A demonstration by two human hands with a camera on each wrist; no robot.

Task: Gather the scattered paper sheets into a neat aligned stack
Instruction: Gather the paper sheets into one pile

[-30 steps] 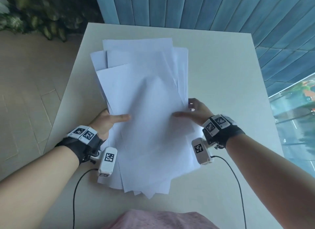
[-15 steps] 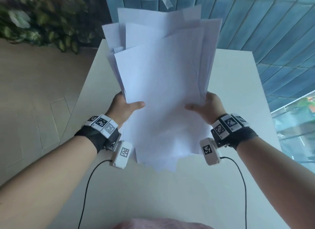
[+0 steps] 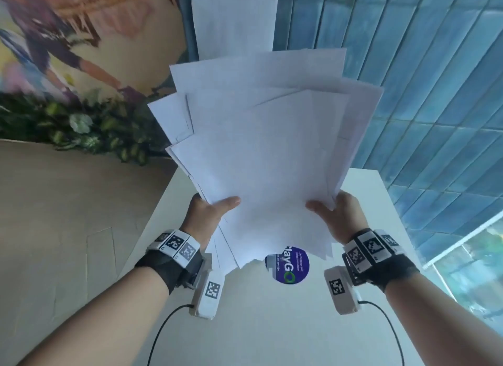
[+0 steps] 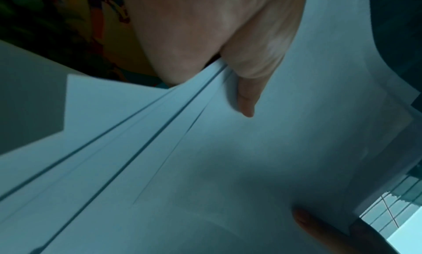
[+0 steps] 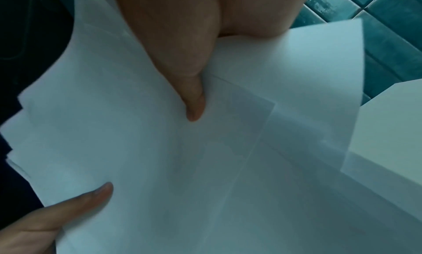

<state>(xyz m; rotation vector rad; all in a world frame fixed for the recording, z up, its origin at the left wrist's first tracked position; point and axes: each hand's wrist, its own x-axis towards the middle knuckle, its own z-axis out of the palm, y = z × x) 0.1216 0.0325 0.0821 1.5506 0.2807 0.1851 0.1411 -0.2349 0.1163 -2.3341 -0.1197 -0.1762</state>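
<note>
Paper sheets (image 3: pixel 261 158) held upright, lifted above the surface (image 3: pixel 272 324) middle, fanned and misaligned. Left hand (image 3: pixel 209 213) and right hand (image 3: pixel 334 213) pinch the side edges, thumbs in front, likely to knock bottom edges square.

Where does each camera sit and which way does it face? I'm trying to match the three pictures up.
Head: worn on the head, looking forward and down at the paper sheets over the white table; both forearms, left hand and right hand show.
Left wrist: looks along the left hand; its thumb lies on the sheets.
Right wrist: looks along the right hand; its thumb lies on the sheets.
All share the sheets.
</note>
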